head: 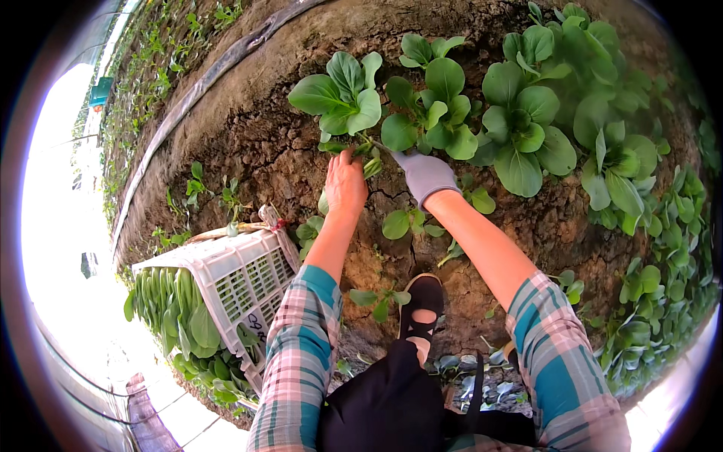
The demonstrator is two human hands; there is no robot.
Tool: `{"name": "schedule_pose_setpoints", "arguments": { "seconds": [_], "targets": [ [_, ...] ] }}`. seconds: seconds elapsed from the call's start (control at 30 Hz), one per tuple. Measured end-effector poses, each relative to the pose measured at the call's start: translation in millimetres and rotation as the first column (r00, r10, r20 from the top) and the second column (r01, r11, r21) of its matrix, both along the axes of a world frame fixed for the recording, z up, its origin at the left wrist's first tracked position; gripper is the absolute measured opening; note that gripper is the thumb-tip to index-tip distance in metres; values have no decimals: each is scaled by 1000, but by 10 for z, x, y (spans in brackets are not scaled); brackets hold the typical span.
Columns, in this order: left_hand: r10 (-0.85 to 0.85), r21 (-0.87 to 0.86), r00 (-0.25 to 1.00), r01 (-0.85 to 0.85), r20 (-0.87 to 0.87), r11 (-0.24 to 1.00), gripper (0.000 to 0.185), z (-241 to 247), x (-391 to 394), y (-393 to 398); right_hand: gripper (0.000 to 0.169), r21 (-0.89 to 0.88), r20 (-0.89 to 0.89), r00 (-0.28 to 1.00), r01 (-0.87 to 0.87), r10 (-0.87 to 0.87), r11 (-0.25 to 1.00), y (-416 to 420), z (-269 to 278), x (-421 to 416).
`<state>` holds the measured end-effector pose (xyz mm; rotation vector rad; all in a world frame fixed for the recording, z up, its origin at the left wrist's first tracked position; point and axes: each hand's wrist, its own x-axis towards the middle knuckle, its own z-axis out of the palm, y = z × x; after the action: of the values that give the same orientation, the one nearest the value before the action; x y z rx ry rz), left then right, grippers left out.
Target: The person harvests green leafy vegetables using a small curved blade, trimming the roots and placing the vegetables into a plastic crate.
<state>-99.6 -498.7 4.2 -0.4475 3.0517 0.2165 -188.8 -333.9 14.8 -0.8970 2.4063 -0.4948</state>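
Note:
A leafy bok choy plant (345, 99) leans over the cracked soil in front of me. At its base, my bare left hand (346, 182) has its fingers closed around low leaves and stalks (368, 161). My right hand (427, 174), in a grey glove, is on the other side of that base. From the glove's fingertips a thin, blade-like tool (382, 146) reaches to the plant's stem; its handle is hidden in the hand. Just beyond the glove grows another bok choy (435, 110), still rooted.
A white plastic crate (240, 274) tilts at lower left, packed with bok choy (175, 308) and bearing writing. Larger bok choy plants (522, 121) fill the right. Small seedlings (381, 298) surround my shoe (422, 302). A dark hose (226, 65) curves along the bed's upper left.

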Motion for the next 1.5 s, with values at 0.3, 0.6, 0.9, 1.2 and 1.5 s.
{"name": "schedule_pose_setpoints", "arguments": {
  "seconds": [0.3,0.6,0.9,1.2,1.5],
  "targets": [
    [540,857,840,-320,60,403,30,322,320,187,29,-327,247,932,338,-266,882,389,158,-8],
    [-43,239,966,106,-255,965,37,494,-101,135,28,-186,230,948,264,-220,946,217,144,-184],
    [-248,-111,961,261,123,959,34,512,-896,-298,32,-211,272,927,319,-258,924,78,122,-308],
    [-90,-94,994,96,59,991,48,272,-455,-470,37,-318,362,883,418,-299,851,-78,9,-382],
    [-68,-28,997,69,34,997,59,218,-399,-536,39,-379,324,921,335,-215,863,-261,-144,-482]
  ]
}}
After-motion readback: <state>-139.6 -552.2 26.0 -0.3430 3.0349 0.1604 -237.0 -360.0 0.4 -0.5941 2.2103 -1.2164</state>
